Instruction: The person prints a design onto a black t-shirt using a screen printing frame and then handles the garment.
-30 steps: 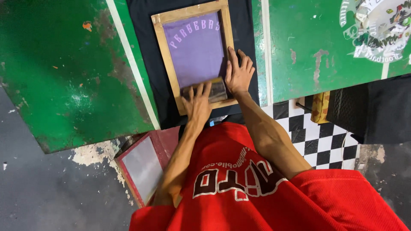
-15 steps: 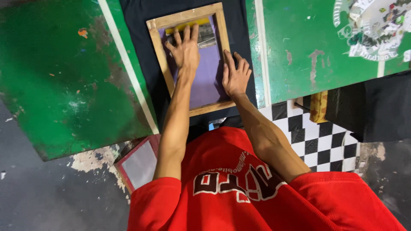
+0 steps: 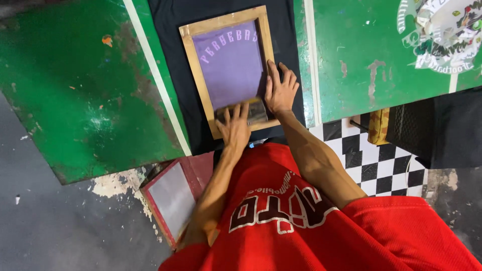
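Nearest the camera, a red-framed spare screen [image 3: 170,200] leans beside the person's red shirt [image 3: 311,226], above grey floor and checkered tiles [image 3: 371,160]. Further on, the left hand [image 3: 235,129] grips a squeegee [image 3: 246,113] at the near edge of the wooden printing screen [image 3: 228,62]. The right hand [image 3: 281,90] lies flat and unclenched on the frame's right rail. The screen rests on black cloth [image 3: 173,60] between 2 green desk [image 3: 75,90] panels.
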